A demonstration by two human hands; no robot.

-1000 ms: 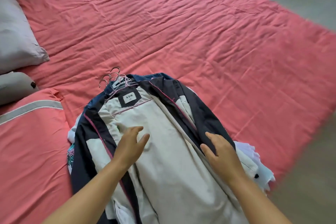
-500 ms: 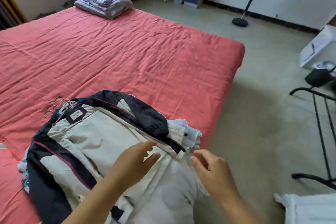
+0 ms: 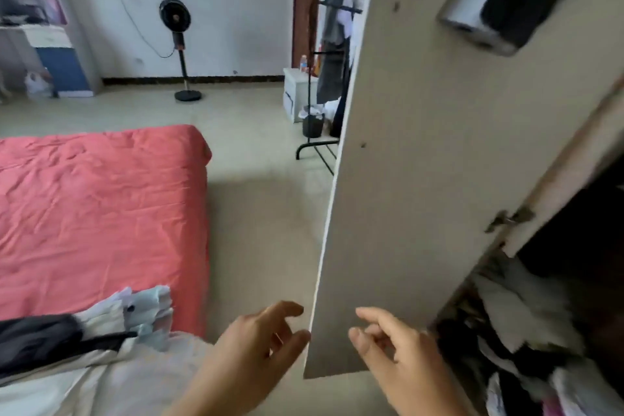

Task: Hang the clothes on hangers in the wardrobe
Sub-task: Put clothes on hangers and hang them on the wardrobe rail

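Clothes (image 3: 84, 348) pale, dark-trimmed, seemingly heaped, bed (image 3: 101, 206)

Both hands off jacket (image 3: 67, 361); left hand (image 3: 256, 344), right hand (image 3: 391, 344) now flank wardrobe door (image 3: 405, 213) edge.

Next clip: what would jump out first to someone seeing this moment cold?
The pale wardrobe door stands open and fills the right half of the view, with both hands at its lower edge: left hand beside it, right hand in front of it, neither gripping anything. The red bed spreads across the left, a light jacket piled at its near corner.
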